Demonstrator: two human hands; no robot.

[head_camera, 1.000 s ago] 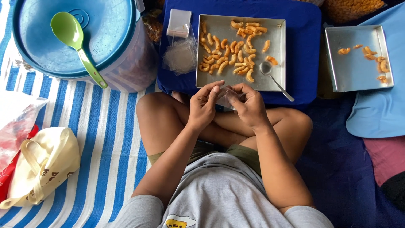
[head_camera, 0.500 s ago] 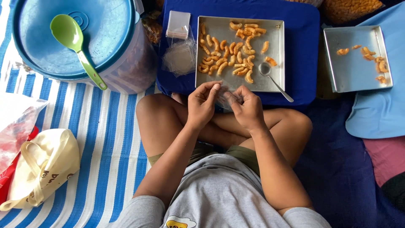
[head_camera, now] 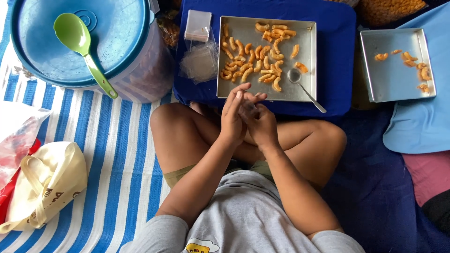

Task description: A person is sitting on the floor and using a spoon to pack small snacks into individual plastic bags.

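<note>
One round blue-lidded tub (head_camera: pixel 79 44) stood at the upper left on the blue-and-white striped mat (head_camera: pixel 112 154), with a single green ladle (head_camera: pixel 77 47) lying on its lid. Two square metal trays were out: the larger tray (head_camera: pixel 307 56) sat on a dark blue cushion (head_camera: pixel 337 28) and carried a heap of curled orange snacks (head_camera: pixel 255 58), too many and too overlapped to count exactly, plus one metal spoon (head_camera: pixel 302 86); the smaller tray (head_camera: pixel 389 77) off to the right held roughly eight more pieces. One cream cloth bag (head_camera: pixel 47 187) lay at the lower left. Beside the larger tray lay a small stack of clear packets (head_camera: pixel 199 44).

The left hand (head_camera: pixel 234 117) and right hand (head_camera: pixel 260 124) were pressed close together over the crossed legs, just below the larger tray's near edge. Between their fingers showed a small clear plastic packet (head_camera: pixel 247 108), pinched between both hands; the left fingers were stretched nearly straight, the right curled around it. Most of the packet was hidden, so I could not tell whether it held anything.
</note>
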